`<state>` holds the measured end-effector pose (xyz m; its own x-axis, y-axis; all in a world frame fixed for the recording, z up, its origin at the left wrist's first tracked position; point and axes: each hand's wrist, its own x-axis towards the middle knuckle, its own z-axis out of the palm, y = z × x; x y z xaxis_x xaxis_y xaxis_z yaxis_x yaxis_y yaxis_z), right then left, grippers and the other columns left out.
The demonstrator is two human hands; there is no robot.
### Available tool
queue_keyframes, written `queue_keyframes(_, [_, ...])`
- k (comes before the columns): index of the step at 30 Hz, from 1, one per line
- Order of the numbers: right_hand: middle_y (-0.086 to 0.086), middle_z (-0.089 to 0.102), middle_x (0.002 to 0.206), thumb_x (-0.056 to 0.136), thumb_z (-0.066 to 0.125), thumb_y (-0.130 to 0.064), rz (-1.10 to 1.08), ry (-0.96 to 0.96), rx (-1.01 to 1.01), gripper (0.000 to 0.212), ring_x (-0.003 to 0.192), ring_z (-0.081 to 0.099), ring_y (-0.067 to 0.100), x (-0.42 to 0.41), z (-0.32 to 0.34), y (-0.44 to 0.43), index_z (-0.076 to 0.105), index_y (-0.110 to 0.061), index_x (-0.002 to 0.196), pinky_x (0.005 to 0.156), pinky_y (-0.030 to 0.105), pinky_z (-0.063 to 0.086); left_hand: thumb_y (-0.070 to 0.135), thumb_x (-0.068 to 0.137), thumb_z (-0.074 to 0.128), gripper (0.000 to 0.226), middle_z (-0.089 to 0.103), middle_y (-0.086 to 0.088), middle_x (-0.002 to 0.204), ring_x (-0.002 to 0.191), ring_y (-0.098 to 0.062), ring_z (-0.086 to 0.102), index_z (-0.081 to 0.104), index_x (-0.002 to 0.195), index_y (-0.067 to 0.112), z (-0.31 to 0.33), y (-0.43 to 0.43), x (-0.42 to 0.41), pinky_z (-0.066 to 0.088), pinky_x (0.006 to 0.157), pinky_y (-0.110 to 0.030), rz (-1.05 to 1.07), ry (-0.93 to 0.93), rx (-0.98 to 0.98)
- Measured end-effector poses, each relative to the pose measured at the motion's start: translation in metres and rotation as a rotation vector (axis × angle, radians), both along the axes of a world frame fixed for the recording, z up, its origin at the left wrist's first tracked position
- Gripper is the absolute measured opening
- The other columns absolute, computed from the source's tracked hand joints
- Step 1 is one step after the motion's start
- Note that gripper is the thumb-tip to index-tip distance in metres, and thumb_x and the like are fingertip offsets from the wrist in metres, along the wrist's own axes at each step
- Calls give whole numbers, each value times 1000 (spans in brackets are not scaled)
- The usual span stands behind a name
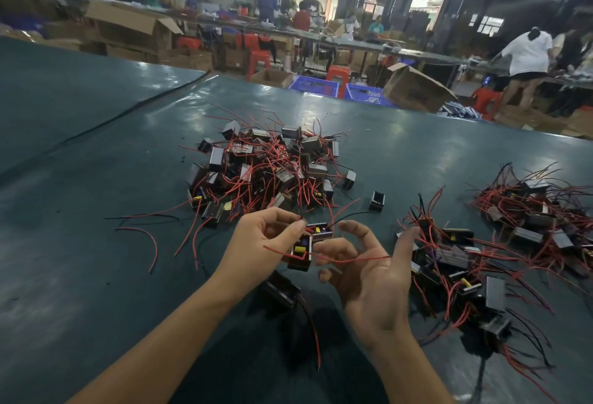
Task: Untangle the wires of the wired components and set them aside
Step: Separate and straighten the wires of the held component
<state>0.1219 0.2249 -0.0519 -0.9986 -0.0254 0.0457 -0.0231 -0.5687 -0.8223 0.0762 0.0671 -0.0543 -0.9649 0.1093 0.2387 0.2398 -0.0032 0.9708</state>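
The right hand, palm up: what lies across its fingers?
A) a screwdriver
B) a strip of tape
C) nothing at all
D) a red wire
D: a thin red wire runs across the relaxed fingers of the right hand. It comes from the wired component that hangs between the hands, whose wires the left hand pinches.

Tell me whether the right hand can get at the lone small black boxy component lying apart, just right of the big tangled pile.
Probably yes. The lone black component sits just beyond the right hand, with little in between; but a red wire lies across its fingers and would need shedding first.
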Motion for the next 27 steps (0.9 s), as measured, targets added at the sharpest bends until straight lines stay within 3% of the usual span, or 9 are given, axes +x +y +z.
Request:
queue_keyframes(3, [15, 70, 83, 75, 25, -86, 15, -109, -146, 90, 60, 61, 21, -2, -2, 0, 76, -14, 89, 54, 28, 46, 15, 87, 71, 12, 73, 2, 72, 67, -8, 69, 73, 79, 23, 2, 1, 2, 52, 61, -16, -19, 56, -32])
queue_keyframes(8, [8, 71, 92, 76, 33, -81, 92, -225, -478, 85, 58, 61, 17, -6, -4, 11, 77, -12, 98, 49, 25, 48, 24, 87, 69, 8, 74, -6, 80, 75, -23, 71, 74, 83, 20, 2, 5, 5, 58, 70, -29, -44, 92, -53])
queue_keyframes(10, [6, 72, 91, 76, 41, -78, 57, -218, -338, 76, 57, 61, 14, -8, -1, 12, 76, -14, 97, 46, 24, 48, 20, 88, 67, 10, 75, -5, 78, 72, -18, 71, 74, 82, 16, 3, 5, 4, 57, 67, -23, -49, 79, -19])
queue_keyframes(14, [3, 74, 78, 70, 72, -41, -192, -48, 352, 23, 59, 62, 11, -11, -2, -7, 77, -20, 79, 48, 21, 49, 15, 88, 70, 8, 74, 5, 73, 67, -7, 69, 75, 84, 18, 2, 5, 8, 53, 63, -17, -84, 134, -169])
queue_keyframes(15, [4, 74, 76, 74, 74, -29, -217, 16, 403, 9, 62, 66, 12, -10, -2, -13, 77, -21, 74, 53, 20, 52, 13, 88, 70, 9, 74, 5, 74, 68, -9, 70, 75, 86, 19, 1, 5, 9, 55, 64, -21, -85, 157, -214])
queue_keyframes(17, [7, 74, 74, 79, 72, -15, -261, 89, 436, 13, 68, 68, 15, -10, -6, -18, 78, -21, 69, 63, 23, 54, 11, 89, 69, 12, 74, 5, 76, 68, -13, 70, 75, 89, 21, 0, 8, 11, 57, 65, -28, -72, 187, -267])
queue_keyframes(20, [11, 69, 68, 82, 70, -24, -408, 46, 445, 17, 64, 60, 18, -13, -7, -13, 77, -20, 67, 61, 32, 50, 16, 89, 69, 9, 75, 5, 81, 75, -13, 71, 75, 92, 21, 2, 8, 11, 59, 73, -30, -54, 164, -231])
queue_keyframes(23, [-3, 68, 62, 81, 69, -30, -494, 33, 444, 19, 55, 57, 5, -15, -4, -3, 73, -21, 65, 50, 22, 46, 18, 89, 68, 8, 75, 5, 84, 80, -12, 72, 73, 91, 23, 4, 2, 7, 58, 79, -31, -19, 133, -191])
queue_keyframes(27, [-4, 73, 71, 77, 75, -22, -383, 136, 497, 4, 63, 65, 4, -10, 0, -7, 74, -24, 74, 56, 16, 50, 18, 87, 71, 5, 74, 5, 77, 72, -11, 71, 74, 85, 21, 4, 3, 8, 58, 71, -28, -7, 151, -207])
